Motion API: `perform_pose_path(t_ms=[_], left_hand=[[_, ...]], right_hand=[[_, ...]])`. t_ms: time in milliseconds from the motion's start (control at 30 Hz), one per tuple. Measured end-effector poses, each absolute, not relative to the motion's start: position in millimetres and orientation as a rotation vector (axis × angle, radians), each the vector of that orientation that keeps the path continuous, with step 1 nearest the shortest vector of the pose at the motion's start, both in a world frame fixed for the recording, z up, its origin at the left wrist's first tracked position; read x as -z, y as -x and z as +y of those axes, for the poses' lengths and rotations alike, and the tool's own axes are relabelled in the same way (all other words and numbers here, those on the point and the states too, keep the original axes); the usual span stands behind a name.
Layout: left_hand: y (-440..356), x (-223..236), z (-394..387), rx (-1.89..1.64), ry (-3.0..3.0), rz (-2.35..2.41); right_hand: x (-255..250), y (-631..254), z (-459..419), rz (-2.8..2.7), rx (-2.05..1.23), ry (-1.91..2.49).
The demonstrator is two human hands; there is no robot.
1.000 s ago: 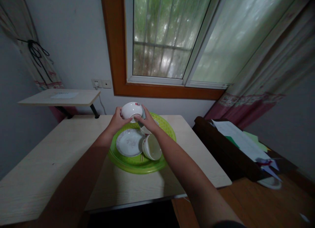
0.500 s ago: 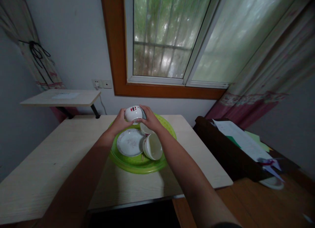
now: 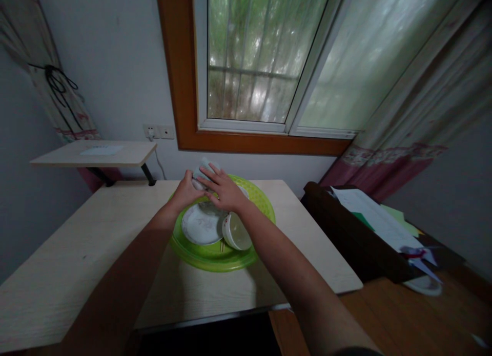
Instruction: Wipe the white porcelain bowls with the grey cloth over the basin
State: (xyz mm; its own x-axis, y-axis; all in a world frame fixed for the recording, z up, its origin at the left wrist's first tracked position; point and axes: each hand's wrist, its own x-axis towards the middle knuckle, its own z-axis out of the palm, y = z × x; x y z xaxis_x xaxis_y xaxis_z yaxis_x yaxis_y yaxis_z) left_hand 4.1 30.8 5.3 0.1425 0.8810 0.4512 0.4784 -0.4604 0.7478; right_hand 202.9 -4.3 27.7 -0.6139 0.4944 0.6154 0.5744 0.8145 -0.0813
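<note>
Above the far part of a round green tray (image 3: 221, 266), my left hand (image 3: 182, 194) is closed on a small white bowl (image 3: 197, 185). My right hand (image 3: 227, 192) presses a pale grey-blue cloth (image 3: 206, 166) against that bowl, its fingers spread across the cloth. Cloth and fingers hide most of the bowl. On the tray lies a white plate (image 3: 202, 227) with a faint pattern. Beside it, a larger white bowl (image 3: 237, 232) rests tilted on its side. Another white bowl (image 3: 244, 192) shows only partly behind my right hand. The tips of what look like chopsticks (image 3: 222, 246) stick out near the plate.
The tray stands on a pale wooden table (image 3: 154, 274). A small raised shelf (image 3: 96, 153) with a paper on it is at the left. Ahead is a window (image 3: 265, 64) above the table's back edge. To the right, a dark brown piece of furniture (image 3: 346, 238) holds papers.
My right hand has shifted left and up, bringing the cloth from the bowl's right side over its top. The bowl's printed side is now out of sight. My left hand keeps its hold.
</note>
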Motion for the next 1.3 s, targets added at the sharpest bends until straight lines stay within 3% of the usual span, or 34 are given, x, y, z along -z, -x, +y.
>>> perform_pose_path(t_ms=[167, 500, 1000, 1167, 1300], left_hand=[[-1, -3, 40, -1.344, -1.855, 1.283], [1, -3, 43, -1.4, -1.76, 1.379], [0, 0, 47, -1.404, -1.714, 1.324], [0, -4, 44, -1.468, -1.671, 1.312], [0, -6, 43, -1.432, -1.683, 1.353]], right_hand=[[-29, -196, -4, -2.306, 0.147, 0.806], [-1, -214, 21, -1.866, -0.27, 1.129], [-12, -200, 9, -2.281, 0.124, 0.686], [-12, -192, 6, -2.245, 0.101, 0.748], [-9, -196, 10, -2.033, -0.096, 0.881]])
